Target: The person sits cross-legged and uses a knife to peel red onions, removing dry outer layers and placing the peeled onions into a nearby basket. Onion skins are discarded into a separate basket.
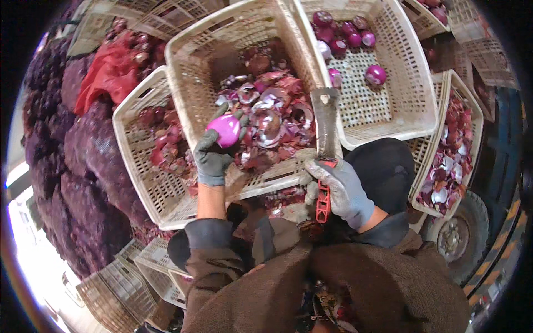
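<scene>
In my gloved left hand (214, 154) is a peeled red onion (225, 130), smooth and bright purple. It is held above a white plastic crate (245, 21) that contains loose onion skins (270, 112). My right hand (343, 189), also gloved, grips the red handle of a knife (326, 120) with a broad, dirty blade. The blade points away from me, over the wall between that crate and another crate (416, 83) on the right. Several peeled red onions (349, 33) lie in the right crate, with a single one (375, 75) nearer its middle.
A third crate (137, 200) with skins and onions stands at the left, beside piled mesh sacks (95, 150) and a red net bag (110, 68). On the right, a crate (474, 175) of onion skins sits above a wheel (456, 239). More crates (120, 287) stand at lower left.
</scene>
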`<move>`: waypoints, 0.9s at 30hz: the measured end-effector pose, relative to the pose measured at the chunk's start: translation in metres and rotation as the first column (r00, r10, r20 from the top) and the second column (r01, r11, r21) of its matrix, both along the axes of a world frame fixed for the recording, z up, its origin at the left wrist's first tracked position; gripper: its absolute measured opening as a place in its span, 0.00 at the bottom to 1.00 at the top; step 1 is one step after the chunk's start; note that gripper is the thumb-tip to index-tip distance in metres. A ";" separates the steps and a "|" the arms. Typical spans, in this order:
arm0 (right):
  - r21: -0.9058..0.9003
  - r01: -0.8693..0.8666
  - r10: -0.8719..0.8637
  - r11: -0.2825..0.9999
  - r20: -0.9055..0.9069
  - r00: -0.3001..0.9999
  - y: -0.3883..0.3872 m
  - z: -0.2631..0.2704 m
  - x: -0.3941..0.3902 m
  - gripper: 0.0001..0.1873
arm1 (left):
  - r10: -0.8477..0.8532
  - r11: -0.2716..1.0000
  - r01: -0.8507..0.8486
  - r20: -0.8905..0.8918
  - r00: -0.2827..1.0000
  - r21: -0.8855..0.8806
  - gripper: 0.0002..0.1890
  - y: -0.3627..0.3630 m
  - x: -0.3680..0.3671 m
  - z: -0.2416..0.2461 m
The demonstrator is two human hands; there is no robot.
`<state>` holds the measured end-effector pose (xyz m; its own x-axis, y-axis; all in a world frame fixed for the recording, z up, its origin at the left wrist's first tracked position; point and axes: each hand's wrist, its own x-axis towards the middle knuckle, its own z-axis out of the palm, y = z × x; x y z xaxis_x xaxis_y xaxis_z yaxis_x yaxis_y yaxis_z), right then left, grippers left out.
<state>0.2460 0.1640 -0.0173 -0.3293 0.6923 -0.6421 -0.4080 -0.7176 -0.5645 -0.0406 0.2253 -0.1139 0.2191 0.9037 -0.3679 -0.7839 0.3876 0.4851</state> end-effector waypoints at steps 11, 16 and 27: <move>-0.072 0.156 -0.163 0.985 -0.116 0.980 -0.022 -0.033 0.013 0.16 | 0.123 0.981 -0.110 -0.077 0.989 0.158 0.35 -0.006 0.115 0.091; -0.107 0.101 -0.108 0.989 -0.060 0.992 -0.024 -0.049 0.015 0.17 | 0.155 0.867 0.046 -0.356 0.922 0.496 0.35 -0.018 0.149 0.120; 0.140 -0.086 0.067 0.986 0.135 0.989 -0.026 -0.004 -0.034 0.19 | 0.221 0.934 -0.359 -0.790 0.573 0.001 0.19 -0.113 -0.139 0.001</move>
<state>0.2116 0.1380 -0.0208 -0.3053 0.7571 -0.5776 -0.2717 -0.6506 -0.7092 -0.1800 0.1118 -0.1133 -0.4698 0.7882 -0.3975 -0.2300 0.3254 0.9172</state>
